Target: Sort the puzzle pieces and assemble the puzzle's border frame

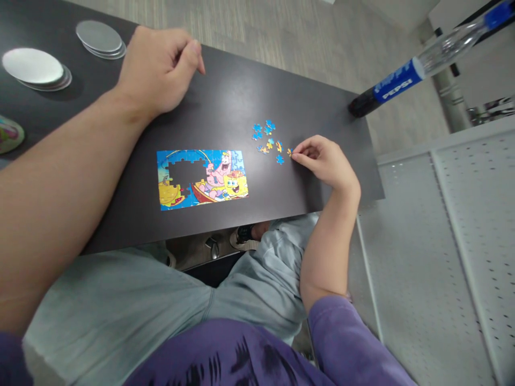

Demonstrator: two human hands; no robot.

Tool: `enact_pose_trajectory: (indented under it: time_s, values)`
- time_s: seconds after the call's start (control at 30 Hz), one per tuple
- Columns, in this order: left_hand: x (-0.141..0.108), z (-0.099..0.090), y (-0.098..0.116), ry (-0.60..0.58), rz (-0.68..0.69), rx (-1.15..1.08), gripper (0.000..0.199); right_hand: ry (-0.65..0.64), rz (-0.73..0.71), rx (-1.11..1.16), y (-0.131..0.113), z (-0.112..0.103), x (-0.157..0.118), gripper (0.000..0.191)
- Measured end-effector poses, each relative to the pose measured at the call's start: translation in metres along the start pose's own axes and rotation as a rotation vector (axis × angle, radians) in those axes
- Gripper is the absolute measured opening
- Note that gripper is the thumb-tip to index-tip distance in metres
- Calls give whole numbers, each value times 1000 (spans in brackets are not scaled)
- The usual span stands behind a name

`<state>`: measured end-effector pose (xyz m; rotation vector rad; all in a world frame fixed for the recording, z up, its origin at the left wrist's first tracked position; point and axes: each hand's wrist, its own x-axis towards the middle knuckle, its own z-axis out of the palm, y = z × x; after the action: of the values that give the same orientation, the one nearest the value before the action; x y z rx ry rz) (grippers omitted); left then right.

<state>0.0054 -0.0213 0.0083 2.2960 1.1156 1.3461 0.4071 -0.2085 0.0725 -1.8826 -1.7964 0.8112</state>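
Observation:
My right hand (328,163) pinches a small orange-yellow puzzle piece (289,153) between thumb and fingertips, low over the table. Just left of it, several loose puzzle pieces (268,128) lie in a cluster, mostly blue, some with yellow or orange. Farther left lies a cartoon jigsaw puzzle (227,187) with a pink starfish figure and a yellow square figure. An irregular gap in its left-centre part shows the dark tabletop. My left hand (161,69) rests on the table beyond the puzzle, its fingers curled into a loose fist with nothing visible in it.
On the dark table (225,102), a Pepsi bottle (396,83) stands at the far right corner. Two stacks of silvery discs (34,67) sit at the far left, near a partly cut-off colourful round object (10,134). A white perforated panel (426,241) borders the right side.

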Motion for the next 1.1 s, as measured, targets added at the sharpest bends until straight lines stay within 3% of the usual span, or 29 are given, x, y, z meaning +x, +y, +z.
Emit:
enact_pose_trajectory:
  time_s: [0.2,0.43,0.73,0.9,1.1]
  values:
    - [2,2,-12,-8,-16,-84,41,-3,-86,23,-4,0,0,27]
    - [2,4,-9,13,-8,-104,53,6,-44,4,-9,1,-1,19]
    - [6,6,-18,-12,-50,-117,47,21,-55,-32,-11,-1,-1,16]
    - [5,5,-17,-5,-33,-116,45,19,-48,-52,1,1,4,33]
    - [4,5,-15,3,-50,-121,47,27,-24,-71,-4,5,2,26]
